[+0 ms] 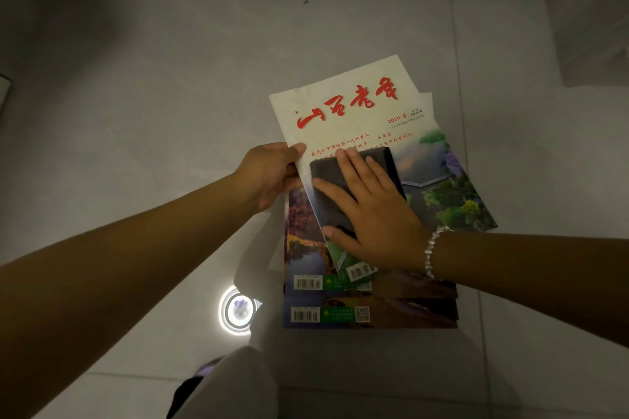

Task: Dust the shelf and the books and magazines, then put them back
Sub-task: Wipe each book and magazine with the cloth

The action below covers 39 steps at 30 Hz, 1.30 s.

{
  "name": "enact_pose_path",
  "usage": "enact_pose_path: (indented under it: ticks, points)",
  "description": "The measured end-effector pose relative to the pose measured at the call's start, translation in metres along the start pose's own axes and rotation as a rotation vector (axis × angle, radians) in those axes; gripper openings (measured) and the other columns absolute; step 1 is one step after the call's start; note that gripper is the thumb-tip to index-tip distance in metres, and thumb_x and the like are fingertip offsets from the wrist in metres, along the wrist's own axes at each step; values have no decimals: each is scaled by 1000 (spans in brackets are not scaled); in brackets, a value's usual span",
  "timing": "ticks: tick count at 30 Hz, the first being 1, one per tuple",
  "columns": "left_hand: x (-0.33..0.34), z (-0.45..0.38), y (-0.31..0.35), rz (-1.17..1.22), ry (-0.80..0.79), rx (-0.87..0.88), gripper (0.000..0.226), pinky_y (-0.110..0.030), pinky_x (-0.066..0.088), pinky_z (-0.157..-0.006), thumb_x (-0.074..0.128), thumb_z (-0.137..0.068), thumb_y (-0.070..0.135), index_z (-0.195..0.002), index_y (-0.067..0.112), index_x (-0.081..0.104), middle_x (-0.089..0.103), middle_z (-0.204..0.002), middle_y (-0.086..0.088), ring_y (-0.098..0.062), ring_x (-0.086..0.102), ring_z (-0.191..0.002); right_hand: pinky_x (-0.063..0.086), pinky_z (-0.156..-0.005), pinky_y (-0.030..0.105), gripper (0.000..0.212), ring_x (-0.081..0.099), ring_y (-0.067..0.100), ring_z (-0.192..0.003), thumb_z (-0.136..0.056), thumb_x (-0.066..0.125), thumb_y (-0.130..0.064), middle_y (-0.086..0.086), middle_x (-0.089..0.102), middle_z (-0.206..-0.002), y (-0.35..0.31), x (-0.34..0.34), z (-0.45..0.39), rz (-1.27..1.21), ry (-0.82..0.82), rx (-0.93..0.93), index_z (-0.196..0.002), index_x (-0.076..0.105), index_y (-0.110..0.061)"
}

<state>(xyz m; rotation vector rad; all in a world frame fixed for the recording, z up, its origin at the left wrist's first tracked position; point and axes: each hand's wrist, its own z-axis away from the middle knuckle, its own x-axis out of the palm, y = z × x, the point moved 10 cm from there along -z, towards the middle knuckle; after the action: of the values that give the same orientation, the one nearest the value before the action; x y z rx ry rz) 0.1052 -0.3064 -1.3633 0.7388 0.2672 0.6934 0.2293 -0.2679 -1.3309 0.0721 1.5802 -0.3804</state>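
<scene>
pale tiled floor (170,105); magazine stack (371,309) lying directly on it

The scene is dim, with dark vignetting in all four corners. A round ceiling lamp shows as a bright ring of glare (238,309) mirrored in the glossy floor (153,95) near the person. Soft shadows fall beside the magazine (357,105). Wide-angle distortion bends the tile joints at the right edge, and the near forearms look slightly soft.

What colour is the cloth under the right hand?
Dark grey cloth, head view.
</scene>
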Motion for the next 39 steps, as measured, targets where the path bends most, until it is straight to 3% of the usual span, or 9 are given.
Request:
enact_pose_path:
  ticks: [5,12,18,21,25,28,32,35,39]
  points:
    - [-1,1,-1,59,7,-27,19,-30,60,-66,51,-97,12,-112,4,59,66,-117,-12,-22,68,-88,10,-116,47,63,17,34,-143,-93,33,-47,17,23,-154,12,-5,-4,39,8,-17,-148,29,-18]
    - [-2,4,3,-48,40,10,15,-34,58,-70,51,-97,14,-107,9,60,65,-121,-11,-24,66,-94,8,-117,46,58,13,28,-145,-96,33,-49,7,21,-155,-18,5,54,53,-87,-444,-148,27,-26]
    - [-2,3,1,18,78,-43,16,-34,56,-69,51,-97,12,-110,6,56,63,-123,-12,-24,64,-94,13,-115,47,57,20,30,-143,-97,21,-47,12,26,-154,62,-10,27,99,-36,-48,-148,25,-22]
    - [-3,4,0,26,94,-36,16,-34,56,-67,50,-97,13,-110,6,56,64,-123,-11,-24,64,-94,12,-115,48,58,19,31,-143,-97,22,-48,14,26,-154,51,-10,26,54,28,110,-148,25,-21]
    - [-6,4,2,-17,87,-11,15,-37,55,-75,50,-97,12,-109,5,57,63,-124,-13,-26,64,-99,12,-115,48,55,16,30,-144,-99,17,-48,11,24,-154,9,2,38,48,-15,-113,-147,27,-23]
    - [-7,4,3,-26,87,-13,14,-37,55,-75,50,-97,12,-106,4,58,63,-123,-14,-26,65,-98,11,-116,46,53,15,27,-144,-100,18,-46,9,23,-154,36,-1,38,90,-50,-196,-147,26,-25]
    - [-8,3,2,-18,95,-21,15,-34,56,-69,51,-97,13,-108,4,58,64,-122,-12,-25,65,-95,14,-116,47,54,19,30,-143,-98,21,-46,11,25,-154,107,-16,35,52,9,128,-148,23,-24]
    - [-7,4,0,-7,108,-23,14,-40,55,-79,50,-97,13,-106,5,58,64,-122,-12,-26,65,-99,12,-116,49,55,18,34,-143,-95,25,-42,12,26,-154,99,-19,37,-16,85,301,-147,24,-23]
    - [-11,4,1,-44,146,-20,13,-43,54,-84,51,-97,13,-105,6,57,63,-123,-12,-29,64,-101,10,-116,49,53,17,31,-143,-98,21,-45,9,25,-153,13,-1,40,29,14,-50,-146,30,-23]
